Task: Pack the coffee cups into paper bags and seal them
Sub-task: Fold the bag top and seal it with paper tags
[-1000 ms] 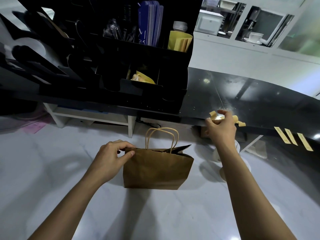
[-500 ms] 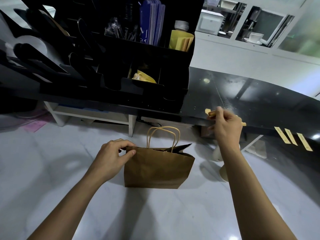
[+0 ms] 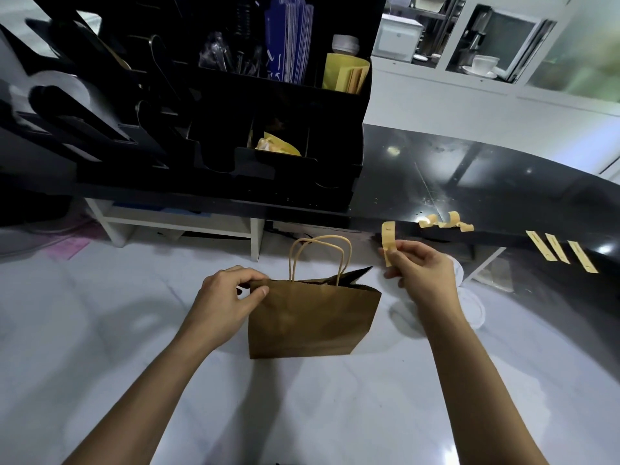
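A brown paper bag with twisted paper handles stands upright on the white counter. My left hand pinches the bag's top left corner. My right hand is to the right of the bag at the height of its handles and pinches a yellow tape strip that stands upright. The bag's inside is hidden, so no cup shows there. White lids or cups lie partly hidden behind my right wrist.
Curled tape scraps and three flat tape strips stick along the edge of the raised black ledge. A black organizer with sleeves, straws and packets fills the back left. White shelving sits under the ledge.
My right hand has pulled back from the black ledge toward the bag, and now carries one tape strip. My left hand has kept its grip on the bag's corner.
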The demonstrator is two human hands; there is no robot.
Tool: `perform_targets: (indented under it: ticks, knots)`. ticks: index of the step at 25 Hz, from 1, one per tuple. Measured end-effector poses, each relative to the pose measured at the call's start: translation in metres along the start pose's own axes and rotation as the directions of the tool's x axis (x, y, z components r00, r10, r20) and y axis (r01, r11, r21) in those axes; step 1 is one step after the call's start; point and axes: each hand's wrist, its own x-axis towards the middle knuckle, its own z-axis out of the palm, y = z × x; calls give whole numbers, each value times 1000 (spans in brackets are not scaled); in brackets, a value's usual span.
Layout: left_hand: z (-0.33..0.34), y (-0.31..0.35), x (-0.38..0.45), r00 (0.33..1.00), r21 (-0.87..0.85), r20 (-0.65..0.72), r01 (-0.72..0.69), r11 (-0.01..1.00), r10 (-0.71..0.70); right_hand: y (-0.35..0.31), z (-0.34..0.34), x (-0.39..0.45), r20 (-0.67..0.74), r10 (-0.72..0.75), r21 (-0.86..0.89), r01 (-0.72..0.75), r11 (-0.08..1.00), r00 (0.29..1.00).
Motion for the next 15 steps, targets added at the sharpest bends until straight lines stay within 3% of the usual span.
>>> perform_targets:
  ticks: [8, 15]
  knots:
    - [0, 0, -6, 1000, -9, -4, -21, 1000, 21, -5, -1, -51, 51, -17, 86, 13, 996, 999]
    - [2, -4, -10, 998, -10, -2, -59, 998, 59, 2, 26, -94, 260, -88, 166, 45, 985, 962]
